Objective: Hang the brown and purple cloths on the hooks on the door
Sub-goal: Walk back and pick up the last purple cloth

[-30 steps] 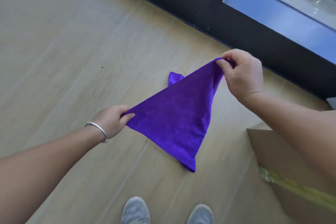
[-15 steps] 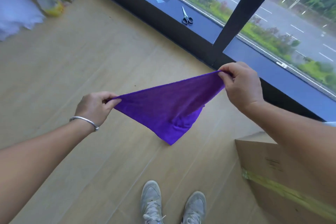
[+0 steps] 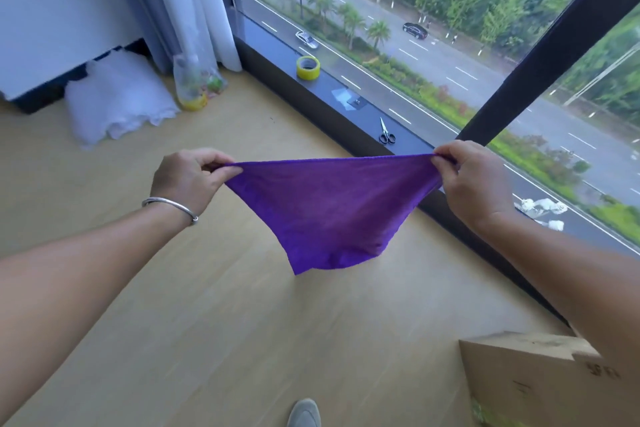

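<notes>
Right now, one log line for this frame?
stage: cloth spread | purple cloth: airborne, top edge taut | left hand: pinches corner | right hand: pinches corner | hooks, brown cloth: unseen

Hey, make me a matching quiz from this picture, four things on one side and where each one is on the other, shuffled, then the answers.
Things:
1. cloth
2. tape roll
3. bracelet
4. box

Places:
A. on the window sill
B. on the floor, lower right
C. held stretched between both hands
D. on the left wrist

Pairs: 1-C, 2-A, 3-D, 4-B
</notes>
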Action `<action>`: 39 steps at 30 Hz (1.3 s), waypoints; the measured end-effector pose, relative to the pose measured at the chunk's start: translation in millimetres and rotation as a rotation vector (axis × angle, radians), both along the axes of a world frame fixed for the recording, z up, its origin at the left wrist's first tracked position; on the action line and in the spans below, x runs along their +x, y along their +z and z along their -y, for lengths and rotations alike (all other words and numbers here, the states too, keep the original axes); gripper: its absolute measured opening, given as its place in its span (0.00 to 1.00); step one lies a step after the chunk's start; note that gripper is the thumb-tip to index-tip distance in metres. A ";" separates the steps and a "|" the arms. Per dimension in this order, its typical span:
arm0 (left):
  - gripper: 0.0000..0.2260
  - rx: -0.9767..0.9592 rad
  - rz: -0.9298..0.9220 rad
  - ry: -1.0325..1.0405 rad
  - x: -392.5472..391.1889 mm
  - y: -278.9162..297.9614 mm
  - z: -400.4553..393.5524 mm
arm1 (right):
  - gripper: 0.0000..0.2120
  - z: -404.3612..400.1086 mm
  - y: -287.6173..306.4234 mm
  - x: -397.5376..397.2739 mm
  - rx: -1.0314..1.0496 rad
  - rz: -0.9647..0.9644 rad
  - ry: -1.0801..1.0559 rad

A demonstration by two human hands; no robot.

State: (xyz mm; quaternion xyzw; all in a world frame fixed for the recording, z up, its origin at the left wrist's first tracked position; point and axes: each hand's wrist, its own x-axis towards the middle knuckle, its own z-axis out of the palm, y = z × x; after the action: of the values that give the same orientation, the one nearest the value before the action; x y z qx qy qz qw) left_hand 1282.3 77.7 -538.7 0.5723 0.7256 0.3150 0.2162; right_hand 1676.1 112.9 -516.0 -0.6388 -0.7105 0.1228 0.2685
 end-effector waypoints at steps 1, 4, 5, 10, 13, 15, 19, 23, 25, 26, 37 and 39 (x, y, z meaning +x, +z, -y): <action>0.05 0.015 -0.001 0.007 -5.4 7.8 0.1 | 0.05 0.2 6.0 -5.0 0.004 -0.016 0.003; 0.04 0.089 -0.004 0.022 -20.9 32.7 5.2 | 0.05 3.0 24.1 -19.9 0.028 -0.084 0.010; 0.04 0.113 -0.006 0.026 -25.1 40.0 8.7 | 0.05 4.4 28.9 -24.1 0.030 -0.114 0.013; 0.05 0.139 -0.044 0.057 -35.4 62.7 42.2 | 0.05 22.7 40.7 -34.5 0.022 -0.217 0.033; 0.08 0.116 -0.093 0.072 -32.6 66.6 80.3 | 0.05 47.5 36.8 -34.7 0.006 -0.224 0.077; 0.07 0.079 -0.142 0.067 -25.6 63.0 117.1 | 0.05 71.6 27.1 -29.8 -0.012 -0.201 0.105; 0.03 0.003 -0.269 -0.011 -0.1 40.0 201.9 | 0.04 134.7 -8.6 -5.2 -0.068 -0.143 0.182; 0.03 -0.084 -0.277 -0.021 34.6 -2.4 288.6 | 0.03 210.3 -55.3 28.7 -0.162 -0.100 0.215; 0.04 -0.182 -0.250 -0.027 53.0 -28.3 332.0 | 0.03 251.4 -78.8 47.1 -0.233 -0.065 0.217; 0.04 -0.241 -0.239 -0.024 61.5 -40.3 351.7 | 0.03 270.2 -89.3 55.5 -0.276 -0.046 0.215; 0.02 -0.669 -0.163 -0.155 136.3 -180.3 519.4 | 0.03 437.9 -201.0 127.4 -0.659 0.133 0.210; 0.02 -0.700 -0.137 -0.166 142.5 -206.3 535.5 | 0.04 453.3 -222.4 133.1 -0.688 0.152 0.201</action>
State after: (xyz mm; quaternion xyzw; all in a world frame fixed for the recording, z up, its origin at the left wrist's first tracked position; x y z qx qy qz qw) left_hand 1424.7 -457.8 -745.0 0.5403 0.7533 -0.0102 0.3748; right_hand 1809.2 -340.4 -738.4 -0.6261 -0.7046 0.3327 -0.0290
